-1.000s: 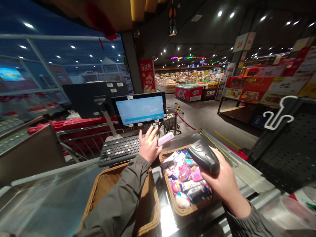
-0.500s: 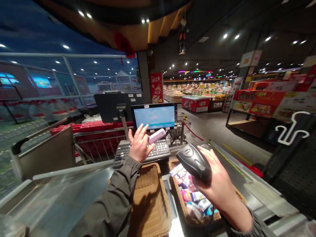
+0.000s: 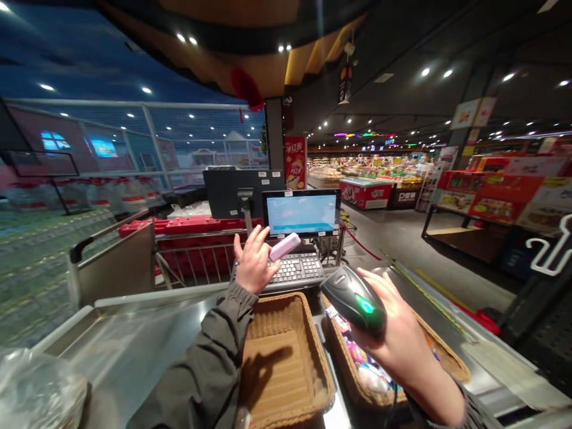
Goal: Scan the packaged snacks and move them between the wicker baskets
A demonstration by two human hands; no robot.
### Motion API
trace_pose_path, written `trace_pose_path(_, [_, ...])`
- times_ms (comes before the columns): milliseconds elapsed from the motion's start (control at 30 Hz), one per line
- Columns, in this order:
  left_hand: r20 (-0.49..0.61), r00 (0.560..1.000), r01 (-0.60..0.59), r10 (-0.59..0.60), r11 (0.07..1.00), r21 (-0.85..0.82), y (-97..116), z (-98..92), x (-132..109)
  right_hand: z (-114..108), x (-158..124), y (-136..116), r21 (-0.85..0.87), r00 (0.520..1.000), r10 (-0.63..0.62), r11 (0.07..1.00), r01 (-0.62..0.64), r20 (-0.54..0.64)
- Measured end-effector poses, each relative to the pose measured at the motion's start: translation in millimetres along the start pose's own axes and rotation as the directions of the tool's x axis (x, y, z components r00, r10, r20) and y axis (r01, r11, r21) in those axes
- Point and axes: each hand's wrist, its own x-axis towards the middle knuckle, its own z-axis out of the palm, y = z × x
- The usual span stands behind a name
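My left hand (image 3: 255, 262) holds a small pink, rounded bar-shaped item (image 3: 285, 246) between thumb and fingers, in front of the keyboard (image 3: 300, 268). My right hand (image 3: 393, 325) is wrapped round a black handheld barcode scanner (image 3: 353, 298), whose top glows green. The scanner's nose points toward the pink item, with a gap between them. Under my left forearm lies a wicker basket (image 3: 286, 325) with shadows on its bottom. A second wicker basket (image 3: 348, 372), holding several colourful packets (image 3: 364, 363), sits below my right hand, which partly hides it.
A lit screen (image 3: 304, 213) stands behind the keyboard, beside a dark monitor back (image 3: 232, 193). The metal counter (image 3: 152, 333) runs left, with a clear plastic bag (image 3: 40, 381) at its edge. A white hook (image 3: 552, 247) hangs at far right; red-boxed shelves (image 3: 496, 190) stand beyond.
The scanner's green light has come on. The view has turned left, so the surroundings sit farther right. Both hands keep hold of their things.
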Motion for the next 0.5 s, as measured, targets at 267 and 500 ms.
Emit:
trace_pose_path(267, [0.062,0.997,-0.04,0.039,0.999,0.019,-25.1,-14.3,-27.4,14.0,-7.8,-16.3,0.079,0.998,0.042,0.996,-0.046,0.053])
trace_pose_path(500, [0.357,0.93,-0.07,0.092,0.995,-0.073,-36.9,-12.9,-92.1,45.0,-29.5,-23.2,0.237,0.97,0.145,0.953,-0.191,0.196])
